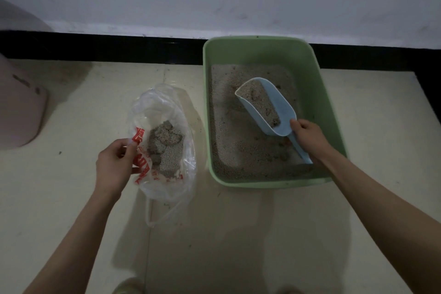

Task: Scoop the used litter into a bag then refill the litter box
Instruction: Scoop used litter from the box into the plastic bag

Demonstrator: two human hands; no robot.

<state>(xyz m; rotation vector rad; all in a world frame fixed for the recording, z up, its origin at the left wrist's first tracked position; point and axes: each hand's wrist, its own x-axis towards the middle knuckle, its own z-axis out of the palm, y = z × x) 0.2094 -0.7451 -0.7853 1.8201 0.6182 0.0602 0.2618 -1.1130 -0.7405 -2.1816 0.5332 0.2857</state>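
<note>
We see one green plastic litter box (317, 93), one smooth blue scoop (281, 112) full of grainy litter held over it, and one thin clear bag (167, 107) with gray clumps beside it. Our right hand (307, 138) grips the scoop handle. Our left hand (117, 164) pinches the bag's edge.

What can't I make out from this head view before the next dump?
- Box floor: buried under litter; its depth is unknown.
- Scoop handle: its middle is wrapped by the right hand.
- Bag print: red characters crumpled and partly behind the left hand, unreadable.
- Pink object: cut off by the left edge; what it is stays unclear.
- Fresh litter supply: none in frame.
</note>
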